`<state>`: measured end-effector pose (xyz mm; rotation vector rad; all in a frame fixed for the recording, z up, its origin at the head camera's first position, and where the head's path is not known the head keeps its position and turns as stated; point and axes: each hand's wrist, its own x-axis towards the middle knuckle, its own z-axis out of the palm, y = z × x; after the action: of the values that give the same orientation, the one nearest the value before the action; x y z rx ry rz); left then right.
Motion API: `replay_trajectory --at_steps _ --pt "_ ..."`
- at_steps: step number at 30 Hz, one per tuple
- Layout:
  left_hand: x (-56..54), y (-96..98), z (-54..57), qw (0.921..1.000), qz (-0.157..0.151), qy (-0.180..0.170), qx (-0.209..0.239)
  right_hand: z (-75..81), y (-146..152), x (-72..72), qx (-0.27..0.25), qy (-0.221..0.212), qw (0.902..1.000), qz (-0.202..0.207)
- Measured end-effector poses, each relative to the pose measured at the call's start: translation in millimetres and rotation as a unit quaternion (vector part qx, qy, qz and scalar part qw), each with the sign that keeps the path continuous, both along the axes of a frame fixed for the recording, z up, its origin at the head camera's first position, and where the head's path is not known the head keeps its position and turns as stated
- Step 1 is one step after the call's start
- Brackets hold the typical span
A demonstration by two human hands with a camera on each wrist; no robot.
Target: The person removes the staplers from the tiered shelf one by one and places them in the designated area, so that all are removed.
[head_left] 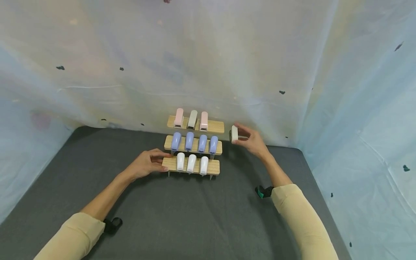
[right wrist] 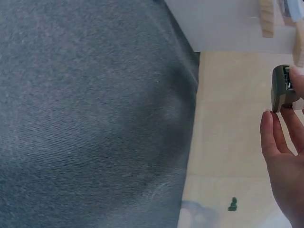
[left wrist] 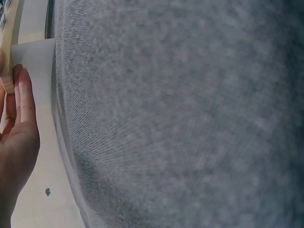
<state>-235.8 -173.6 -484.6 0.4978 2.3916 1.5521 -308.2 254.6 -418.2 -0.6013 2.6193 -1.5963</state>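
In the head view, a tiered wooden rack (head_left: 213, 167) stands at the back of the table, with small staplers on its three boards. My left hand (head_left: 147, 164) grips the left end of the lowest board between thumb and fingers; the left wrist view shows that board end (left wrist: 8, 85) too. Off the rack's right side, my right hand (head_left: 252, 141) pinches a light grey stapler (head_left: 234, 133), held upright. This stapler (right wrist: 281, 88) looks dark in the right wrist view, thumb on one side and fingertips beneath.
Two pink staplers (head_left: 179, 117) flank a grey stapler (head_left: 192, 119) on the top board. Several blue staplers (head_left: 189, 141) line the middle board, and three white staplers (head_left: 191, 163) the lowest. Pale sheeting (head_left: 208, 54) rises behind the dark grey tabletop (head_left: 182, 216).
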Motion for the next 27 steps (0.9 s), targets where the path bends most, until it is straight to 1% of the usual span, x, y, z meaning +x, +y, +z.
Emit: replay_trajectory --at_steps 7,13,19,23,27 --pt "-0.1 0.2 0.7 1.0 -0.003 0.005 -0.007 -13.1 2 -1.1 0.002 -0.013 0.9999 -0.01" --pt "1.2 -0.4 1.9 0.9998 0.001 0.006 -0.018 -24.8 2 -3.8 0.001 -0.014 0.9999 -0.006" --pt "0.6 2.5 2.9 0.9999 0.007 -0.001 -0.008 -35.9 3 -2.2 0.005 -0.011 0.9997 -0.021" --pt "0.9 2.1 3.2 1.0 0.005 0.0 -0.006 -44.6 3 1.0 0.019 -0.012 0.9994 -0.027" --pt "1.1 0.7 2.8 1.0 0.001 -0.001 -0.006 -53.3 4 2.6 0.014 -0.011 0.9993 -0.033"
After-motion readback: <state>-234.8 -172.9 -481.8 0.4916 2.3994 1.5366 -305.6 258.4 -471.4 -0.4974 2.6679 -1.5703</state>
